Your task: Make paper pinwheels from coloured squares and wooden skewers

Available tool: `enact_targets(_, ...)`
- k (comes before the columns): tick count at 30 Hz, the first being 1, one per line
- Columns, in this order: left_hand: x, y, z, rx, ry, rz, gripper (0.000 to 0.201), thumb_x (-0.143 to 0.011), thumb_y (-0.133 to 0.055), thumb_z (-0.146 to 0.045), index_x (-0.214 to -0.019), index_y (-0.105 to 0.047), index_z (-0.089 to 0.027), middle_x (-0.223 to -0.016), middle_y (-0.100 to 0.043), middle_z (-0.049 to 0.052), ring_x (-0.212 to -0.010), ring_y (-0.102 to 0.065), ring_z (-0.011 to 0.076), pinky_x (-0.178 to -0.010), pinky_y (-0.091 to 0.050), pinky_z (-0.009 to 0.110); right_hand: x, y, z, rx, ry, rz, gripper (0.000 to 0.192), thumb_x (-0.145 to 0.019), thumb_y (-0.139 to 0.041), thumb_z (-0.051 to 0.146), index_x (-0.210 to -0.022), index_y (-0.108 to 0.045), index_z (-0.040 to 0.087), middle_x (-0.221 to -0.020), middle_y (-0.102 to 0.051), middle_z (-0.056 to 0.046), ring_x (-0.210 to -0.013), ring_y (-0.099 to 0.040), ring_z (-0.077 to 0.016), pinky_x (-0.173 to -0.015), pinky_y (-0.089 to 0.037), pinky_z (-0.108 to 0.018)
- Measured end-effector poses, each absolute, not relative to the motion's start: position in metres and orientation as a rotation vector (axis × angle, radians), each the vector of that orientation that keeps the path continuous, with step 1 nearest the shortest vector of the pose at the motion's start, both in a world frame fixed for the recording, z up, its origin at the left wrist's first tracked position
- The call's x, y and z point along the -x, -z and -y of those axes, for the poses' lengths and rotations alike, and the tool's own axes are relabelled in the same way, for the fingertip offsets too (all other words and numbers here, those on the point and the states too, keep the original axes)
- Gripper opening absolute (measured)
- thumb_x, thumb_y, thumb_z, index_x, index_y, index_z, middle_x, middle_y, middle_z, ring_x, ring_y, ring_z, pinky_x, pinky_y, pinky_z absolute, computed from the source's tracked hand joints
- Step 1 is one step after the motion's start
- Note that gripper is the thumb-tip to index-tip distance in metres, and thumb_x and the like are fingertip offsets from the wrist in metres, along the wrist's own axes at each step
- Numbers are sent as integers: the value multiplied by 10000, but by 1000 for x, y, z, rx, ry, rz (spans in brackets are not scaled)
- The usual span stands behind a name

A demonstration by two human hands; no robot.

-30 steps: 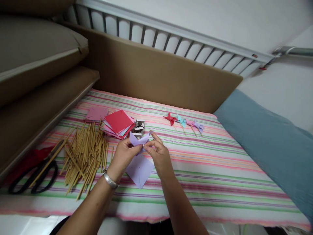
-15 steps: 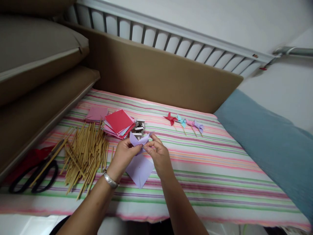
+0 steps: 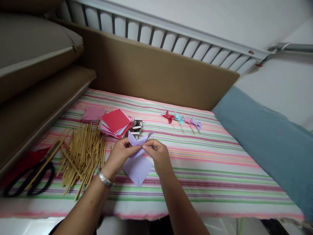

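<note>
Between both hands is a partly folded purple paper pinwheel (image 3: 138,141), its points standing up. My left hand (image 3: 121,152) pinches it from the left, the thumb pressed near its middle. My right hand (image 3: 157,153) grips it from the right, thumb and forefinger closed at the centre; whatever lies under those fingertips is hidden. Below the hands a flat purple paper square (image 3: 138,171) with slit corners rests on the striped cloth (image 3: 207,173). Just beyond the left fingers stand some shiny metal pieces (image 3: 137,126), partly covered by the folded paper.
Left of my hands lie a heap of thin wooden sticks (image 3: 84,153) and black-handled scissors (image 3: 40,176). Behind them are a stack of coloured paper squares (image 3: 116,121) and pink squares (image 3: 94,113). Several finished pinwheels (image 3: 179,118) lie farther back. A brown board (image 3: 156,75) borders the rear.
My right thumb and forefinger have closed in over the pinwheel's centre, where a small shiny bit showed before. The whole view has shifted slightly.
</note>
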State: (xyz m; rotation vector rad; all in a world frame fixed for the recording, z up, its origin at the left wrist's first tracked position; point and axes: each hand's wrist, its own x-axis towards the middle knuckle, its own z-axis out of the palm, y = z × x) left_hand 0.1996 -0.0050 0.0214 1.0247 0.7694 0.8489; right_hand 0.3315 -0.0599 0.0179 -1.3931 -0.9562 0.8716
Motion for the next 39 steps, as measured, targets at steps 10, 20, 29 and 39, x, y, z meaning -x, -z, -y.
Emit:
enact_targets(10, -201, -20, 9, -979, -851, -723, 232, -569, -783, -259, -772, -724, -163, -743, -714, 28, -631, -608, 131, -608, -444, 227, -331, -18, 60, 1327, -928, 891, 150, -612, -700, 302, -659, -631, 178, -627, -593, 12, -594, -505, -120, -592, -407, -251)
enact_targets(20, -201, -16, 8, -948, -863, -720, 196, -594, -771, -241, -762, -712, -160, -720, -701, 15, -600, -587, 100, -556, -418, 184, -327, -19, 59, 1303, -899, 914, 127, -642, -683, 262, -686, -592, 185, -675, -597, 17, -642, -528, -118, -622, -415, -243)
enact_targets(29, -190, -22, 0, -933, -899, -699, 268, -550, -796, -210, -798, -720, -142, -763, -715, 54, -645, -621, 145, -624, -478, 232, -315, -36, 64, 1300, -808, 1100, 286, -742, -586, 242, -1026, -556, 239, -941, -657, -21, -892, -610, -168, -782, -460, -298)
enact_targets(39, -115, -36, -37, -650, -1476, -764, 260, -528, -782, -134, -764, -680, -167, -763, -706, 7, -711, -645, 136, -710, -514, 245, -344, 21, 61, 2149, -720, 1355, 384, -648, -677, 300, -1024, -624, 245, -866, -665, -37, -793, -608, -200, -670, -428, -305)
